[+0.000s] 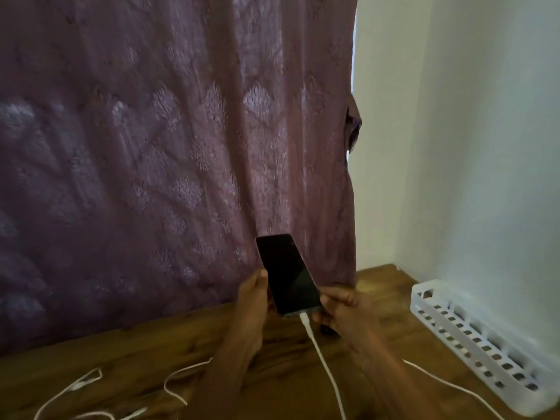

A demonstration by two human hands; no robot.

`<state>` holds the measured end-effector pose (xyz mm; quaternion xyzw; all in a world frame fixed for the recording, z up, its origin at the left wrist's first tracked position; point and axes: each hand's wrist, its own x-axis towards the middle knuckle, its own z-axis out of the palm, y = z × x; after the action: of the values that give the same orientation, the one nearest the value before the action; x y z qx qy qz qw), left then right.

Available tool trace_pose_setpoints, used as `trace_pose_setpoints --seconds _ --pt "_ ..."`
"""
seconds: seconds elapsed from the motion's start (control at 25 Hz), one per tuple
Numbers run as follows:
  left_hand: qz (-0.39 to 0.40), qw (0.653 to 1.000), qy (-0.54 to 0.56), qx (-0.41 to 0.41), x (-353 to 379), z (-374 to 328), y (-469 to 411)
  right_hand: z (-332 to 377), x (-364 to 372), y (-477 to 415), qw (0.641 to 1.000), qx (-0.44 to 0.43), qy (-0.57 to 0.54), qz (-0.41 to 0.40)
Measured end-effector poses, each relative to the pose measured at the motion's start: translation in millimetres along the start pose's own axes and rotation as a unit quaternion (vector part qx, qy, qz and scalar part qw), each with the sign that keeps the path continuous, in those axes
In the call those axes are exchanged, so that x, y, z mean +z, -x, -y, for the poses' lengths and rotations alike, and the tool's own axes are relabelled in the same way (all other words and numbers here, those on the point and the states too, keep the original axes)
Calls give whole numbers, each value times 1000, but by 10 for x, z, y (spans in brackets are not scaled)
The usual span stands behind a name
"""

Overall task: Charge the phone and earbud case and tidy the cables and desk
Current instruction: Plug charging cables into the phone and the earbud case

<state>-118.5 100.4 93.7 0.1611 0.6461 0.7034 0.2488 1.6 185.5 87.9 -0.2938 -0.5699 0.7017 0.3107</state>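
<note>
Phone (288, 274) dark-screened, gripped by left hand (253, 294) and right hand (341, 307), white cable (321, 356) plugged in, wooden surface (151, 359) below

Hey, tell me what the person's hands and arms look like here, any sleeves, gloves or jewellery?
Both hands are bare: no gloves on the left hand or the right hand. The forearms are uncovered as far as the frame shows, with no sleeve edge in view. No ring, watch or bracelet is visible, though the picture is soft and somewhat blurred, so small items could be missed.
</note>
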Motion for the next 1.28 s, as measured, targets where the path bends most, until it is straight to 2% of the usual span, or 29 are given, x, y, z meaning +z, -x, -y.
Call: trace_pose_setpoints --seconds 0.12,0.28,0.48,0.64,0.92,1.16,1.28 --pt "-23 999 -35 -17 -146 535 18 -608 -53 -61 998 48 34 -30" --pt "-60 985 -154 -41 -277 1203 -48 -1212 -172 -72 989 137 60 -20" --pt "-100 958 -269 -16 -261 1548 1 -1585 -282 -101 971 164 170 -27" --pt "-113 948 -296 -20 -289 1658 -46 -1558 -295 -129 946 147 288 9" --pt "-126 917 -379 19 -282 1861 -73 -1586 -234 -62 911 72 404 42" --pt "-140 908 -393 29 -297 1930 -31 -1619 -179 -42 909 74 410 30" --pt "-190 902 -385 35 -154 1809 15 -1560 -211 -55 907 82 412 40"
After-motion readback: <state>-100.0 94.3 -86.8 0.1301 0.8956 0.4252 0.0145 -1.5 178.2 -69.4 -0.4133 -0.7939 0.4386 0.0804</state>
